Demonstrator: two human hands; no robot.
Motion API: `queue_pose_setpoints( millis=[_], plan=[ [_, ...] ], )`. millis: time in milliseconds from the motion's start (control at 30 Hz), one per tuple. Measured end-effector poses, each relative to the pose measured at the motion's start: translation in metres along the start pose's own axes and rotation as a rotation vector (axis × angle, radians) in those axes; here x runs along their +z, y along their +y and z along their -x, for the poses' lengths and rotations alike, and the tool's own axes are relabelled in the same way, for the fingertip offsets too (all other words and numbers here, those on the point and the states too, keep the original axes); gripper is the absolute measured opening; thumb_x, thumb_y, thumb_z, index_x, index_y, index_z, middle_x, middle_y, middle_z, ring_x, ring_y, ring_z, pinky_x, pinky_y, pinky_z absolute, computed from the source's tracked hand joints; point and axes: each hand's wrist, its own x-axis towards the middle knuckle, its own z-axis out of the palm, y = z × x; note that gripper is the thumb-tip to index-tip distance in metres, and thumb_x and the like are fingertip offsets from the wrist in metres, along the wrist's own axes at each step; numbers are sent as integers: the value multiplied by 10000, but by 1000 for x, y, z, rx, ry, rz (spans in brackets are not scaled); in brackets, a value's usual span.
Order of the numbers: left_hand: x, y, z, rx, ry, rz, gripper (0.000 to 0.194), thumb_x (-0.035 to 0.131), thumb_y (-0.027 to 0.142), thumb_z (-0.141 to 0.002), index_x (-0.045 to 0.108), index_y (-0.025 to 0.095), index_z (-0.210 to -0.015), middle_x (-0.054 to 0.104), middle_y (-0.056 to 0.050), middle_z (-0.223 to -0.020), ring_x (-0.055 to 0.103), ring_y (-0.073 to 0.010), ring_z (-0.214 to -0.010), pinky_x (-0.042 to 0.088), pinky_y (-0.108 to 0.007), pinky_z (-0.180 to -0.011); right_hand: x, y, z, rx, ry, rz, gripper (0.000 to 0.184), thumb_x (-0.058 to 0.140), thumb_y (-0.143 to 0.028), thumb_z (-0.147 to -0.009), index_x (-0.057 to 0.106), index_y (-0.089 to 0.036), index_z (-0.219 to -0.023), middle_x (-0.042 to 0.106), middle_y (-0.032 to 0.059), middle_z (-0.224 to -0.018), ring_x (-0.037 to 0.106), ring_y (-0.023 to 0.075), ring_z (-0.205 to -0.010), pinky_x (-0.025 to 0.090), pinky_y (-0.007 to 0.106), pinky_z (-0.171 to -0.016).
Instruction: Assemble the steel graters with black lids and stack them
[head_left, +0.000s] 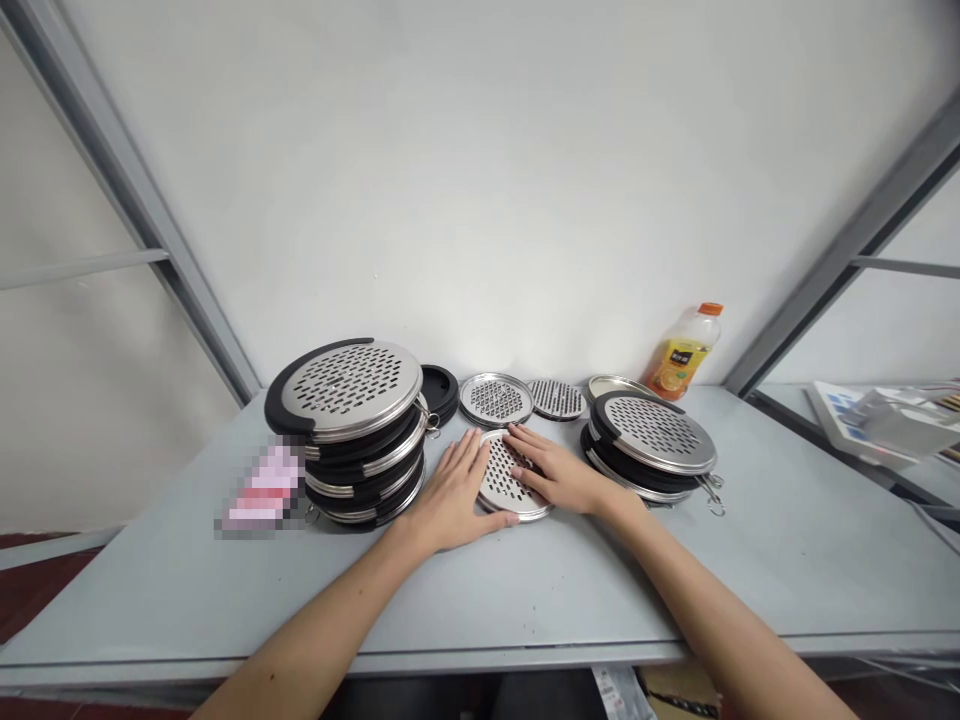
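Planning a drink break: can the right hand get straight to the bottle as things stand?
Probably not straight: the shorter disc stack stands between the right hand and the bottle, though reaching over looks possible.

We lose parts of the perforated metal disc point(505, 476) under the left hand point(450, 490) and right hand point(559, 472). Left of the disc, pixelation masks a pink item point(262, 490); right of it, we cannot read the label point(679, 362) on the orange-drink bottle point(684, 352). Below it, the picture's bottom edge cuts off both forearms point(330, 612).
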Motion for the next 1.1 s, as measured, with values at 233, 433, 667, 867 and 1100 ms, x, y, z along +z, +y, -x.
queue_pose_setpoints(
  millis=[233, 433, 667, 867, 1100],
  plan=[
    [-1, 2, 2, -21, -55, -10, 952, 419, 705, -837, 122, 79, -1491, 74, -156, -1567, 52, -279, -1446, 150, -411, -1167, 3, 0, 0, 0, -12, 30, 639, 343, -512, -953, 308, -131, -1465, 216, 125, -1541, 173, 272, -1431, 199, 479, -1170],
    [-3, 4, 2, -35, -76, -6, 958, 408, 709, -839, 121, 68, -1490, 66, -159, -1566, 40, -277, -1447, 149, -407, -1166, -2, -2, 1, 3, -10, 10, 632, 395, -490, -942, 326, -133, -1459, 248, 131, -1533, 204, 277, -1424, 222, 461, -1165],
    [-6, 1, 3, -17, -85, 15, 961, 421, 713, -831, 116, 88, -1495, 44, -147, -1571, 16, -278, -1447, 131, -406, -1171, -9, -7, 2, 15, 67, -9, 513, 451, -418, -931, 491, -133, -1356, 417, 158, -1450, 385, 288, -1345, 333, 437, -1112],
    [-7, 2, 5, -27, -96, 27, 935, 428, 687, -845, 129, 83, -1494, 47, -147, -1572, 22, -267, -1448, 145, -394, -1172, -10, -11, 1, 42, 110, 30, 444, 452, -376, -933, 556, -129, -1288, 499, 166, -1381, 472, 283, -1275, 379, 428, -1076],
    [-6, 1, 6, -35, -100, 49, 934, 435, 693, -838, 133, 101, -1495, 50, -132, -1575, 24, -276, -1448, 140, -403, -1175, -7, -6, 0, 44, 179, 25, 407, 420, -339, -948, 565, -127, -1263, 537, 164, -1337, 501, 262, -1240, 395, 425, -1063]
  ],
)
